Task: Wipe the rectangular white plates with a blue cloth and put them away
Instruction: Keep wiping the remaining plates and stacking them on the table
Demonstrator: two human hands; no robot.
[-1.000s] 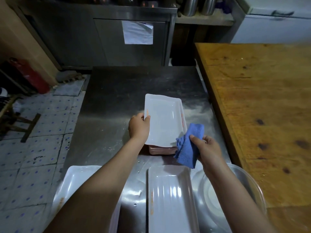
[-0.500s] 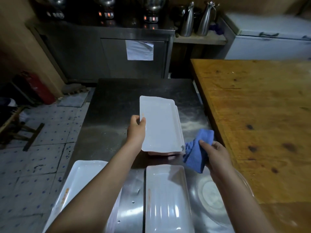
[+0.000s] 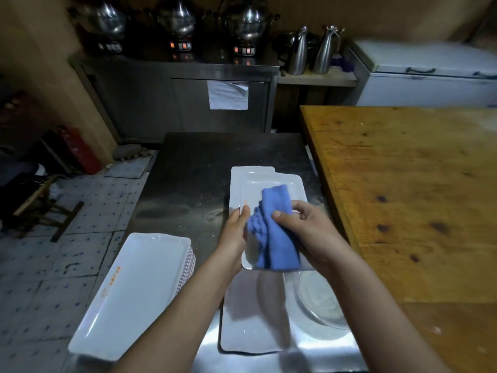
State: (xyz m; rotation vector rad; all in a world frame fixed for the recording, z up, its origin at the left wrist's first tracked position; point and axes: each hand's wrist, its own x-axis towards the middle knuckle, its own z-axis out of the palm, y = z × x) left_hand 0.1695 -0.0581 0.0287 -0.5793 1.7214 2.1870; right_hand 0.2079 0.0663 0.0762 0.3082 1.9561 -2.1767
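My left hand (image 3: 234,230) grips the left edge of a rectangular white plate (image 3: 271,187), held above the steel table (image 3: 188,179). My right hand (image 3: 309,230) presses a blue cloth (image 3: 274,232) onto that plate's face. Behind and under it lies another white plate (image 3: 236,181) on the table. A tall stack of white plates (image 3: 134,289) stands at the near left. One more white plate (image 3: 250,321) lies flat below my hands.
A clear glass bowl (image 3: 322,302) sits at the near right of the steel table. A wooden table (image 3: 416,197) runs along the right. Steel cabinets with pots stand at the back. Tiled floor, a stool and a red extinguisher (image 3: 78,149) are on the left.
My right hand brought the blue cloth from beside the plate onto its face. The left hand pulled the plate nearer, off the plate lying on the table. The view tilted up.
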